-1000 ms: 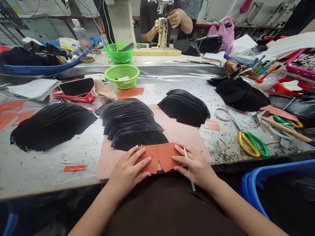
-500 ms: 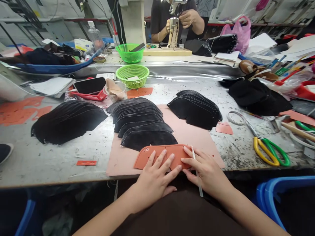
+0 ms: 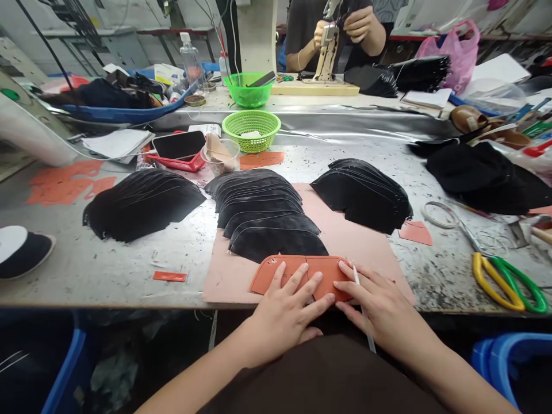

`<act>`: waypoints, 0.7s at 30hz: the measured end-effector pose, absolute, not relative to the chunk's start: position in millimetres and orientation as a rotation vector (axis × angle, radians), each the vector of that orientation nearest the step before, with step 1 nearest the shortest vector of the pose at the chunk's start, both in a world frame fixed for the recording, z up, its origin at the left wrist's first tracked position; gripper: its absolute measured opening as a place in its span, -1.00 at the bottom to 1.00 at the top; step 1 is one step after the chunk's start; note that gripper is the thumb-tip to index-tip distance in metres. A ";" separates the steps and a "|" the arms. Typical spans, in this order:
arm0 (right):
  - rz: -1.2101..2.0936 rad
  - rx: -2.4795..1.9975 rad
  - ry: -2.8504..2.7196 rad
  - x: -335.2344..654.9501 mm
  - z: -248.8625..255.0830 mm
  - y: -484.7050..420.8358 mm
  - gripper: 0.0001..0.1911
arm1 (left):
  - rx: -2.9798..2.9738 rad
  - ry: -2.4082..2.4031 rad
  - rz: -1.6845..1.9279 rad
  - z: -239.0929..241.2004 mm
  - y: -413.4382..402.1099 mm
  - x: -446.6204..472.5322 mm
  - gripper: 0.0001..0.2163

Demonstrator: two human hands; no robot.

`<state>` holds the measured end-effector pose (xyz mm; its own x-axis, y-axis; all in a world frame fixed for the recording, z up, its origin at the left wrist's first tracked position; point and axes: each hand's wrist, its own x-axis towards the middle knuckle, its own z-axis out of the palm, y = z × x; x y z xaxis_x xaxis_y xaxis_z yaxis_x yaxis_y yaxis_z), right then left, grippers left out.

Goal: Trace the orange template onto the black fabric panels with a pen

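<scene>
An orange template [image 3: 317,269] with a curved edge lies at the front of a pink board [image 3: 371,261]. My left hand [image 3: 293,302] rests flat on it, fingers spread. In my right hand [image 3: 375,302] a slim white pen [image 3: 357,275] is held between the fingers, its tip up by the template's right end; these fingertips also touch the template. Just beyond it, a fanned row of black curved pieces [image 3: 276,238] overlaps on the board. Whatever lies under the template is mostly hidden.
Black piles lie left [image 3: 142,201] and right [image 3: 362,192]. Scissors [image 3: 495,276] with yellow and green handles are at right. Green baskets [image 3: 252,129], a phone [image 3: 179,145] and a clear cup [image 3: 221,155] stand behind. A co-worker's hands [image 3: 357,24] are at a sewing machine [image 3: 328,49].
The camera view has swung left, so the bench appears farther right and more of the dark, white-topped object at the left edge shows. Both hands keep their places on the template.
</scene>
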<state>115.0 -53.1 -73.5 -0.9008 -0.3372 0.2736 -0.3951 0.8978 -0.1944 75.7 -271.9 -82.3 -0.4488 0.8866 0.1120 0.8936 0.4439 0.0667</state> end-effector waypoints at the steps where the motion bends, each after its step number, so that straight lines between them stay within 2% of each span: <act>1: 0.421 0.538 -2.848 113.0 -71.2 -50.1 -0.73 | -1.611 -2.613 -0.176 -82.3 -272.0 75.7 -0.51; 7: 1.036 0.116 -2.834 93.0 -57.1 -27.1 -0.63 | -1.558 -2.574 -0.124 -85.5 -270.6 71.6 -0.54; 11: 1.256 0.052 -2.774 75.9 -62.4 -31.3 -0.65 | -1.542 -2.510 -0.085 -90.1 -269.9 67.6 -0.50; 15: 1.287 0.002 -2.821 64.5 -67.2 -40.1 -0.77 | -1.512 -2.482 -0.148 -93.6 -269.8 65.0 -0.52; 21: 1.157 0.089 -2.949 59.6 -57.3 -39.6 -0.78 | -1.468 -2.497 -0.209 -95.1 -268.4 64.9 -0.56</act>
